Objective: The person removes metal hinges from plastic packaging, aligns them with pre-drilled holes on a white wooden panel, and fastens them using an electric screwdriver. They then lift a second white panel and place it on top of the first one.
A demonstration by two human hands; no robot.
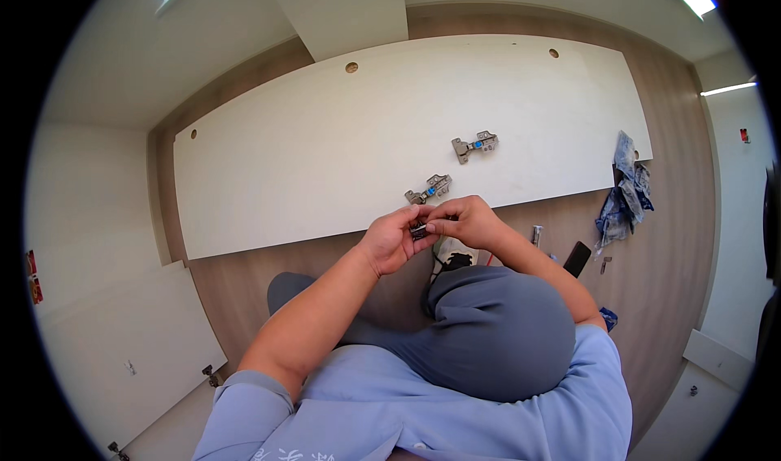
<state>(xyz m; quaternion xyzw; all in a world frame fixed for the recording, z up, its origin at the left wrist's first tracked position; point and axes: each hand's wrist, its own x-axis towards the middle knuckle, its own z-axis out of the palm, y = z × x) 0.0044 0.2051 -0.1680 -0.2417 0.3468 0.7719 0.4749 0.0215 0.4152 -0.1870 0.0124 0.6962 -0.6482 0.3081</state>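
Note:
My left hand (394,240) and my right hand (465,220) meet at the near edge of the white panel (285,160). Between their fingertips is a small dark, shiny piece (418,231), largely covered by the fingers, so its kind is unclear. Both hands are closed around it. Just beyond the fingers a metal cabinet hinge (429,190) with a blue spot lies on the panel. A second cabinet hinge (476,146) rests farther back and to the right. Several round holes, such as the cup hole (351,68), run along the panel's edges.
Crumpled blue and clear plastic bags (625,196) lie over the panel's right end. On the wood-look floor (651,282) are a black phone (578,259) and small metal parts (605,264). Another white panel (122,339) with hinges (211,375) stands at lower left. My shoe (454,256) is below my hands.

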